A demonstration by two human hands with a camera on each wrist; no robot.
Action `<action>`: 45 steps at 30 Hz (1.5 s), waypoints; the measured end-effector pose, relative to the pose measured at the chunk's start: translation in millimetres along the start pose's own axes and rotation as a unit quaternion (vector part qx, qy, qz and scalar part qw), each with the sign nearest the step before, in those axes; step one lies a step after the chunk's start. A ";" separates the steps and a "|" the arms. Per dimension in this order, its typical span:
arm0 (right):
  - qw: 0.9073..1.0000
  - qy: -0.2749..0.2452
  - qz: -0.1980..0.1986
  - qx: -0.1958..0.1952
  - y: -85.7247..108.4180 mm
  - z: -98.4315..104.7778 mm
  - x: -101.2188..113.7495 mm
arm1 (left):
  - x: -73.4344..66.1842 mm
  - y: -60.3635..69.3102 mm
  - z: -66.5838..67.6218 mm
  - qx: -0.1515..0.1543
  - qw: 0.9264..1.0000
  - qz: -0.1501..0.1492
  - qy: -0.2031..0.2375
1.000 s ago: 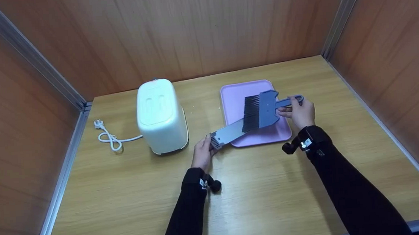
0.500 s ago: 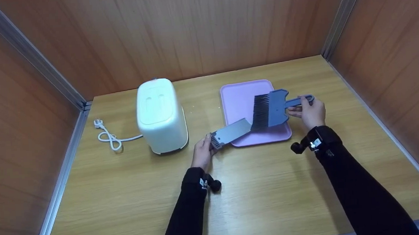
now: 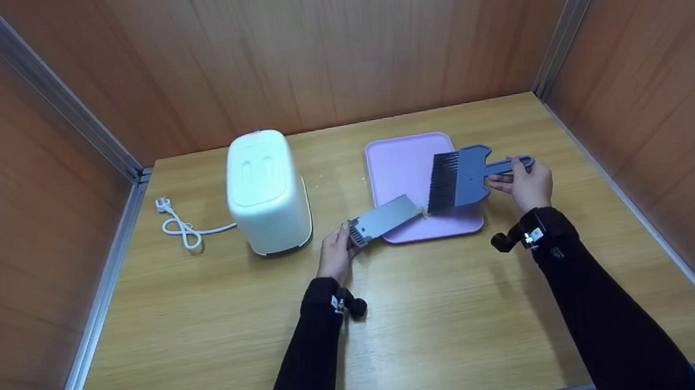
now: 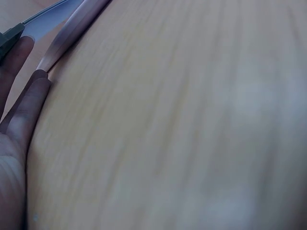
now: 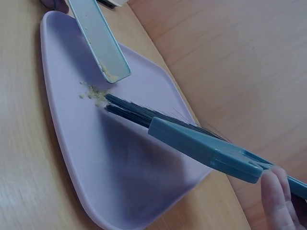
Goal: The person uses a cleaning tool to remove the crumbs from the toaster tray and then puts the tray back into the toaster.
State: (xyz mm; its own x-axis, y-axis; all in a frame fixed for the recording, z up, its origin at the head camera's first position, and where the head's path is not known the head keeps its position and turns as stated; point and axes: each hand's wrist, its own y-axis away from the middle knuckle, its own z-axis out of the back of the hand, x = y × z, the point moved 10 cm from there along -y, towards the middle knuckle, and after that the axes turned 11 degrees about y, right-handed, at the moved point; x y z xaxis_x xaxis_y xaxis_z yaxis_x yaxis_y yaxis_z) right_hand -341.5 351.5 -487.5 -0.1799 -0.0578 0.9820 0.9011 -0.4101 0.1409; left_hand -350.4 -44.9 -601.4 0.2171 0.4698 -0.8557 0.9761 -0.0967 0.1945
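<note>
Wooden tabletop (image 3: 210, 327) carries a purple tray (image 3: 403, 163); hands (image 3: 334, 252) (image 3: 531, 187) hold pan (image 3: 387, 218) and brush (image 3: 471, 177).

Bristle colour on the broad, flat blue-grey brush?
The long bristles are black, or nearly so; they show best in the head view.

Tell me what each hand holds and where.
The left hand holds the narrow tray by its slotted end; the right hand, the blue brush by its handle.

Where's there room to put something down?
There's bare table in front of the white appliance, left of the left sleeve, and more between the right sleeve and the right wall. The purple tray is crowded: crumbs, plus the scoop in the left hand and the brush in the right hand.
</note>
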 end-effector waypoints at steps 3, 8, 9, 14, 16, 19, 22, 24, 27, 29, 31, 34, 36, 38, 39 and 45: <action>1.000 -0.012 -0.017 -0.002 1.2 3.0 -1.5 | 0.8 0.5 -0.7 0.001 1.000 0.002 -0.008; 0.999 -0.018 -0.028 -0.005 2.4 6.5 -3.2 | 3.5 -0.3 -1.7 0.009 1.000 0.006 -0.015; 0.999 -0.020 -0.029 -0.006 2.7 6.9 -3.3 | 3.7 -0.7 -2.0 0.011 1.000 0.005 -0.017; 0.999 -0.034 -0.027 -0.012 3.1 5.1 -1.5 | 4.5 -1.5 -3.0 0.009 1.000 0.006 -0.014; 0.999 -0.044 -0.025 -0.012 3.5 2.9 -0.4 | 5.0 -1.3 -3.7 0.006 1.000 0.010 -0.011; 0.998 -0.058 -0.022 -0.009 5.5 -1.5 1.9 | 4.9 -1.1 -5.6 0.006 1.000 0.011 -0.014; 0.998 -0.063 -0.023 -0.005 8.0 -7.4 3.0 | 4.7 -1.2 -7.0 0.009 1.000 0.011 -0.016; 0.997 -0.071 -0.021 -0.003 8.9 -13.8 3.0 | 4.3 -1.1 -6.6 0.013 1.000 0.010 -0.015; 0.996 -0.085 -0.015 0.006 9.8 -29.5 2.2 | 2.2 0.4 -0.7 0.013 1.000 0.007 -0.015; 0.996 -0.091 -0.010 0.017 10.7 -43.7 2.0 | -1.1 2.9 6.8 0.005 1.000 0.000 -0.022; 0.996 -0.086 -0.007 0.032 12.4 -58.5 2.6 | -4.7 6.1 15.3 -0.007 1.000 -0.004 -0.026; 0.997 -0.057 -0.003 0.043 15.8 -75.2 4.6 | -7.5 10.1 23.8 -0.018 0.999 -0.002 -0.026; 0.998 -0.045 -0.002 0.043 17.8 -81.3 5.5 | -8.0 11.2 24.9 -0.017 1.000 0.001 -0.025; 0.998 -0.042 -0.004 0.042 19.8 -84.2 5.4 | -8.2 11.1 23.7 -0.015 1.000 0.002 -0.027; 0.998 -0.045 -0.004 0.043 20.6 -84.9 5.3 | -8.4 10.7 22.2 -0.015 0.999 0.001 -0.029; 0.997 -0.068 -0.001 0.039 25.1 -70.4 3.4 | -3.2 4.6 -2.8 -0.001 1.000 0.008 -0.026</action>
State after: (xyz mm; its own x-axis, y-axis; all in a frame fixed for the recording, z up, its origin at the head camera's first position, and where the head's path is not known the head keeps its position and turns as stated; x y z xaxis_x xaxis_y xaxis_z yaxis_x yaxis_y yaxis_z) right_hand -347.3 277.0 -489.5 -0.1310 0.0679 0.9890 0.9301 -0.3369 0.1464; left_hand -346.7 -44.4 -596.4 0.2331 0.4216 -0.8763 0.9724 -0.1014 0.2099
